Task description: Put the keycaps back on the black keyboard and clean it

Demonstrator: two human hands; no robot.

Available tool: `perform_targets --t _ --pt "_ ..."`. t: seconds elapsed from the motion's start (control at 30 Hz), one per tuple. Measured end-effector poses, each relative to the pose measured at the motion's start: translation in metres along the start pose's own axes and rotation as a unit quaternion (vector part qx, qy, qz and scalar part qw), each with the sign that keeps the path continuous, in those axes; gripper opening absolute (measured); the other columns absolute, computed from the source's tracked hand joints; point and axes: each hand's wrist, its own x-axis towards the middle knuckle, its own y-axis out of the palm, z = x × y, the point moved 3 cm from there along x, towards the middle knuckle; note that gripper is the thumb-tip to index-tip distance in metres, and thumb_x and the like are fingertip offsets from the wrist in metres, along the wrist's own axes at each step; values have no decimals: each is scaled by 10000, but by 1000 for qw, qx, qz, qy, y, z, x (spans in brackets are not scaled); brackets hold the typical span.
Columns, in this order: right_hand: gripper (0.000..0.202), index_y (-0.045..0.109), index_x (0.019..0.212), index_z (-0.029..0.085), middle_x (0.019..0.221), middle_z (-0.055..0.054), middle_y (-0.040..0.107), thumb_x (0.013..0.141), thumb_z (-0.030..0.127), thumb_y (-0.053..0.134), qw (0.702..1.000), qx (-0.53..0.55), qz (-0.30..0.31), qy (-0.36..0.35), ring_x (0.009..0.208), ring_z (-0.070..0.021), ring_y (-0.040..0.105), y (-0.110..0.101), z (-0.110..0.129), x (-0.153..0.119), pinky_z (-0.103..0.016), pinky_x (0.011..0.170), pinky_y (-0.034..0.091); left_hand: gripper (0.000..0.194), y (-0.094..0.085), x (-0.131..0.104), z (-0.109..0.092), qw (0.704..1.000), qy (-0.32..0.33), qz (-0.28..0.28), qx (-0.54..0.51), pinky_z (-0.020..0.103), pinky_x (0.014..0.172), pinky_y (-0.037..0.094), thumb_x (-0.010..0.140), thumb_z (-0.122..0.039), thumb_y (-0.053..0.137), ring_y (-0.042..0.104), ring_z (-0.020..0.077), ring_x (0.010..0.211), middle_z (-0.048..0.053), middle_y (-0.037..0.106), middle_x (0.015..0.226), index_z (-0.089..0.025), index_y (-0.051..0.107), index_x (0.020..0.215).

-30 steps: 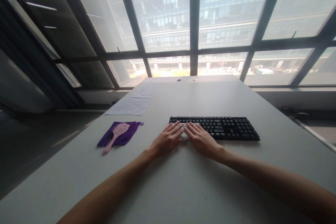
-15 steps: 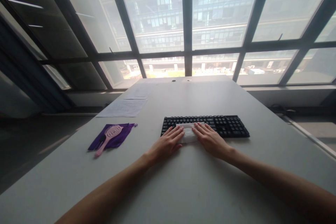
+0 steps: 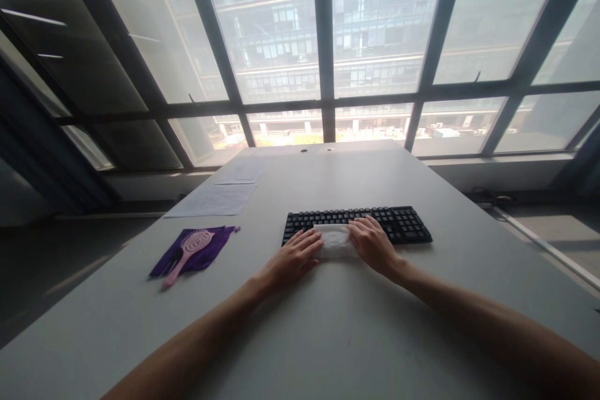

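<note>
A folded white tissue (image 3: 335,241) lies over the front edge of a black keyboard (image 3: 407,225), partly on the desk. My left hand (image 3: 294,255) rests with its fingers stretched out flat on the tissue's left edge, over the keyboard's front left part. At the opposite edge, my right hand (image 3: 375,245) has its fingers bent and closed on the tissue. Its thumb is hidden from view. Between the two hands the middle of the tissue shows. The keys under the tissue and fingers are covered.
Left of the keyboard, a pink hairbrush (image 3: 187,253) lies on a purple drawstring pouch (image 3: 213,254). Farther back on the left are white paper sheets (image 3: 210,200). The white desk (image 3: 356,337) reaches toward large windows with dark frames (image 3: 328,44).
My right hand's fingers have gone from lying flat on the tissue to bent at its right edge. My left hand stays at the left edge. The view has shifted slightly.
</note>
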Motion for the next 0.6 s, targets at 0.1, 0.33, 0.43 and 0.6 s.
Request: perform_targets --t 0.1,0.33,0.43,0.6 --pt "233 689 1098 182 1093 -88 721 981 130 494 1000 -2 5 -1 1096 -242 590 2 -1 -1 -447 1144 303 524 -1 0 -1 1000 7 -6 -7 530 1204 368 990 -265 554 385 277 1478 118 476 1549 -238 454 1504" --pt "283 684 1154 180 988 -89 648 961 101 493 1000 6 2 5 958 -232 559 1 1 2 -368 986 419 538 -5 0 -8 999 15 -24 -18 509 1186 419 986 -241 555 418 275 1449 113 495 1529 -235 432 1510" --pt "292 684 1145 176 976 -83 622 954 81 485 999 35 4 6 934 -221 567 1 1 1 -342 911 456 527 -5 1 -8 1000 13 -21 -17 509 1190 414 990 -235 544 417 276 1445 112 497 1524 -225 434 1505" --pt "302 655 1182 199 1090 -77 593 947 94 498 985 170 -14 24 906 -175 607 -3 0 1 -286 813 505 525 -6 1 -8 1000 14 -14 -7 526 1204 389 992 -208 521 413 279 1447 104 491 1528 -230 427 1508"
